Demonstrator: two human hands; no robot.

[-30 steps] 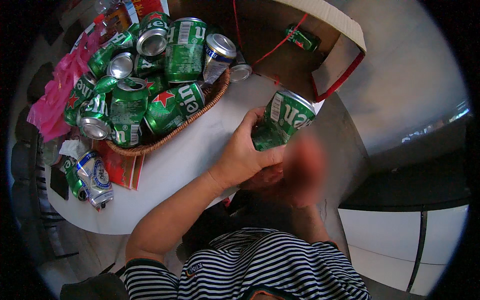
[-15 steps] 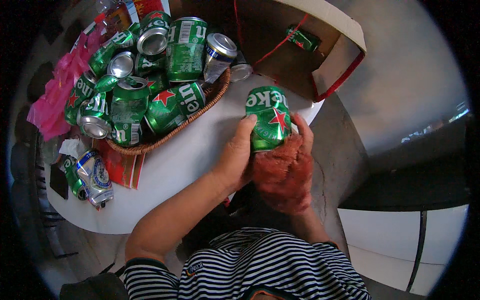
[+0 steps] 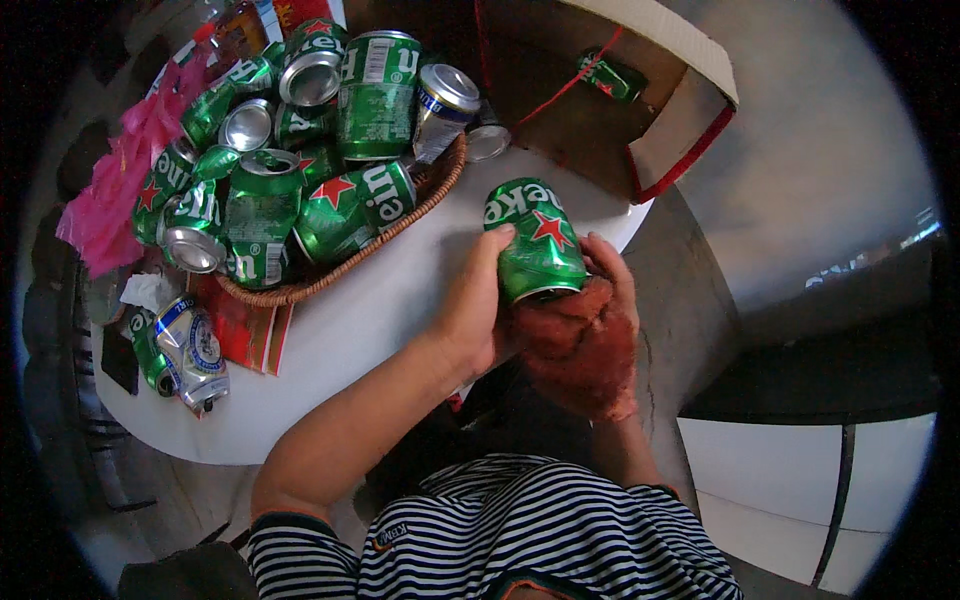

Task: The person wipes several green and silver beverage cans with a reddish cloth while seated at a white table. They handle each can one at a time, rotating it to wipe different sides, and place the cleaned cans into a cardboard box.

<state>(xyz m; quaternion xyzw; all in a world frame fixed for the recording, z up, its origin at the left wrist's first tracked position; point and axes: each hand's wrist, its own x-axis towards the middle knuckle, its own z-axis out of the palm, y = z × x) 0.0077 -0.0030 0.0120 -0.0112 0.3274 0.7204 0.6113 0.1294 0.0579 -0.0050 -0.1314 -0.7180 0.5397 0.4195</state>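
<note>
A green beer can (image 3: 540,240) with a red star is held over the table's near right edge, its top leaning left. My left hand (image 3: 472,305) is closed round its left side, thumb on the front. On the other side my right hand (image 3: 618,285) presses a fuzzy reddish-brown cloth (image 3: 575,355) to the can's lower end. The cloth hides most of the right palm. Left of the hands, a wicker basket (image 3: 345,268) is heaped with several green cans (image 3: 377,100) and a silver-and-blue can (image 3: 440,110).
An open cardboard box (image 3: 690,130) stands at the back right, with a green can (image 3: 612,78) inside. A silver can (image 3: 192,350) lies by red card (image 3: 235,325) on the white table (image 3: 340,370). A pink plastic bag (image 3: 115,205) hangs at the basket's left.
The can has tilted to the left, and its lower end has swung slightly right. My right hand and the cloth have shifted a little to the right.
</note>
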